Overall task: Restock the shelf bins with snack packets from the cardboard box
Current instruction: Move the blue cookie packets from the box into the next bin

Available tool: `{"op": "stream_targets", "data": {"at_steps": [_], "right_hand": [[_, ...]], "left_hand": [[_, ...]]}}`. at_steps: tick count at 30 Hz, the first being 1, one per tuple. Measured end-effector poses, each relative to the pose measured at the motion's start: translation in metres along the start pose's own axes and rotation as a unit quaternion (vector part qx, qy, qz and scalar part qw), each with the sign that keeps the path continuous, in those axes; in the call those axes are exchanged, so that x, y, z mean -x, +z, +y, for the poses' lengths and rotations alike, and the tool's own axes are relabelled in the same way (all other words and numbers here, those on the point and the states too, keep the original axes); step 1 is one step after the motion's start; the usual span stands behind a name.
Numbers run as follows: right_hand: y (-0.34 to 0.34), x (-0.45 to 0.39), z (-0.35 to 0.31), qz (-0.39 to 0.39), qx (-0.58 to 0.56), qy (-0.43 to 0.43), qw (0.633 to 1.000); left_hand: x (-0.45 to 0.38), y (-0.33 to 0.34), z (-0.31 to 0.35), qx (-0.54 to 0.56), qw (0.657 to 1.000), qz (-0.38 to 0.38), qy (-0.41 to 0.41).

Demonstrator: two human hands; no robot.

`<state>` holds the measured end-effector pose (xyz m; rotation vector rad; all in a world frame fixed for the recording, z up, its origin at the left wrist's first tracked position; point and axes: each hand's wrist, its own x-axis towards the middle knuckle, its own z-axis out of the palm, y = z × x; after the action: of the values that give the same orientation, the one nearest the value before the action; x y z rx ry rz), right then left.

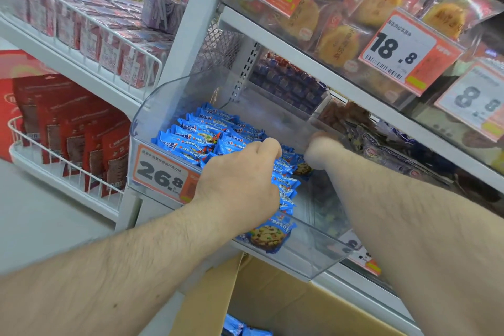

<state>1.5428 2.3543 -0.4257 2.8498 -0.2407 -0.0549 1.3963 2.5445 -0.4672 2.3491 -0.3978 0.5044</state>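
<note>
A clear plastic shelf bin holds several blue cookie packets piled at its left. My left hand reaches over the bin's front and grips a bunch of blue packets that stand on edge in the bin. My right hand is inside the bin, fingers curled around a packet at the right end of that bunch; its fingertips are hidden. Below the bin stands the open cardboard box with more blue packets inside.
A price tag reading 26.8 hangs on the bin's front. Shelves above carry bagged round pastries and more price tags. To the left, wire baskets hold pink packs and red pouches. Dark blue packets fill a bin behind.
</note>
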Motion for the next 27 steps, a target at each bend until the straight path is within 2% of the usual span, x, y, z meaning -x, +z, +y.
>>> {"op": "stream_targets", "data": {"at_steps": [2, 4, 7, 11, 15, 17, 21, 24, 27], "right_hand": [[-0.013, 0.020, 0.000, 0.032, -0.046, -0.017, 0.998], [-0.020, 0.046, 0.004, 0.097, -0.109, -0.008, 0.989], [-0.022, 0.093, 0.008, 0.173, -0.237, -0.006, 0.956], [-0.009, 0.166, 0.016, 0.279, -0.305, -0.041, 0.909], [0.029, 0.222, 0.035, 0.344, -0.340, -0.072, 0.872], [0.051, 0.236, 0.045, 0.334, -0.365, -0.069, 0.867], [0.097, 0.253, 0.056, 0.308, -0.395, -0.038, 0.865], [0.134, 0.261, 0.060, 0.285, -0.423, 0.008, 0.860], [0.184, 0.270, 0.070, 0.219, -0.437, 0.072, 0.869]], "left_hand": [[0.004, -0.002, 0.004, 0.028, 0.999, -0.005, 0.018], [0.009, -0.003, 0.008, 0.054, 0.998, -0.007, 0.034], [0.015, 0.000, 0.018, 0.088, 0.994, 0.014, 0.068], [0.029, 0.009, 0.029, 0.103, 0.990, 0.015, 0.098], [0.049, 0.024, 0.039, 0.061, 0.971, 0.021, 0.229], [0.062, 0.036, 0.044, 0.072, 0.968, -0.027, 0.239], [0.086, 0.063, 0.053, 0.053, 0.950, -0.201, 0.231], [0.095, 0.081, 0.055, 0.016, 0.932, -0.297, 0.206], [0.103, 0.098, 0.051, -0.013, 0.902, -0.387, 0.192]]}}
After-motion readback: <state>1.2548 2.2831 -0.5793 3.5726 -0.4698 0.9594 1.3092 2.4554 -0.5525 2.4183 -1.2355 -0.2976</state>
